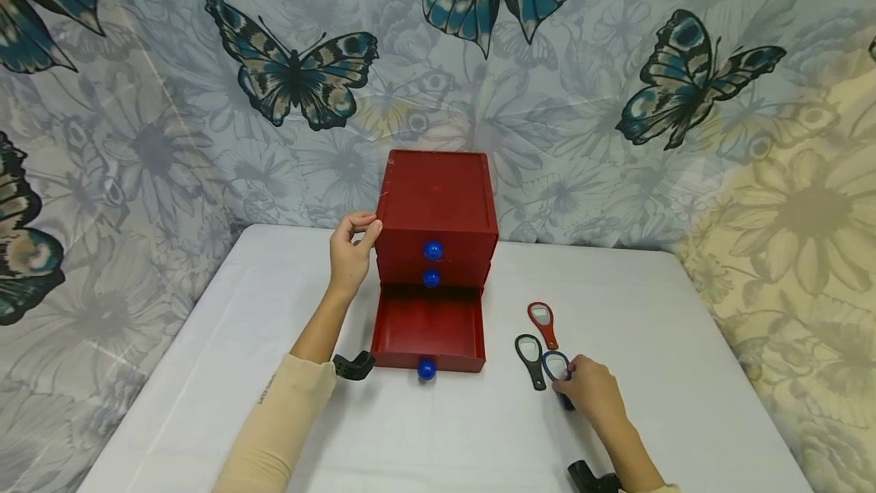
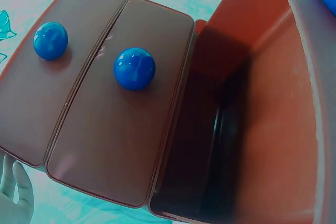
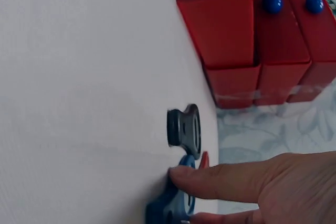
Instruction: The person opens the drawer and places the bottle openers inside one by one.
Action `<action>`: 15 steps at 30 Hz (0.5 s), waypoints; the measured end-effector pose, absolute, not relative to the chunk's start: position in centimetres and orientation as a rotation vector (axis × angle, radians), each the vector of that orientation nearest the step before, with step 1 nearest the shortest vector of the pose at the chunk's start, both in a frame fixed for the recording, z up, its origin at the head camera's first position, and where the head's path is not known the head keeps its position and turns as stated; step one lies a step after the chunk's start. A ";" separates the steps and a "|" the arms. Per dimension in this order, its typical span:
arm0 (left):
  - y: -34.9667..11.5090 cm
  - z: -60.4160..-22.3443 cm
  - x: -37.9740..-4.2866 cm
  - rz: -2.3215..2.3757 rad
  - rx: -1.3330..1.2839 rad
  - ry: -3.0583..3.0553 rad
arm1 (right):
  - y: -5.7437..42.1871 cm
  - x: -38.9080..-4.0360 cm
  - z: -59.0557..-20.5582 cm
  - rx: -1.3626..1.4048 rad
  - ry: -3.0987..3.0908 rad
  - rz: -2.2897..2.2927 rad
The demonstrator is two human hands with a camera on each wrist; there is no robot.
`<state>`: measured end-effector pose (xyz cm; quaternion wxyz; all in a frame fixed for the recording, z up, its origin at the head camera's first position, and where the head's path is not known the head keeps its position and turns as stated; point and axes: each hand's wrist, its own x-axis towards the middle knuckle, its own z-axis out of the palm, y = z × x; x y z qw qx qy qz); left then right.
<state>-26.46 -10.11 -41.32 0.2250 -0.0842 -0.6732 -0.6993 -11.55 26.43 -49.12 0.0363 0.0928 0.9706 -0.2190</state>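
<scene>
A red drawer cabinet [image 1: 438,192] with blue round knobs stands at the table's back; its lowest drawer [image 1: 430,326] is pulled out and the upper two are shut. My left hand [image 1: 352,253] rests its fingertips against the cabinet's upper left side. At the right, my right hand [image 1: 597,394] pinches a blue magnifying glass [image 1: 556,365] between thumb and fingers, low over the table. Beside it lie a black magnifying glass [image 1: 530,352] and a red magnifying glass [image 1: 542,316]. The right wrist view shows the thumb [image 3: 191,179] on the blue one.
The white table [image 1: 438,432] carries all of these. A butterfly-print cloth [image 1: 547,135] hangs right behind the table. The open drawer's knob [image 1: 426,369] sticks out toward the front, with the left wrist's black camera mount [image 1: 354,365] close beside the drawer.
</scene>
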 end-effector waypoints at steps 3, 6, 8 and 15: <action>-10.0 -41.4 -26.4 -1.936 -0.215 -1.865 | 26.3 -11.3 -49.2 0.290 2.987 -0.667; -10.0 -41.4 -26.3 -1.940 -0.203 -1.868 | 26.1 -11.1 -49.1 0.281 3.015 -0.655; -10.0 -41.4 -26.3 -1.936 -0.205 -1.871 | 26.0 -11.0 -49.2 0.291 3.032 -0.656; -10.0 -41.4 -26.5 -1.929 -0.219 -1.876 | 26.3 -10.8 -49.8 0.338 3.062 -0.733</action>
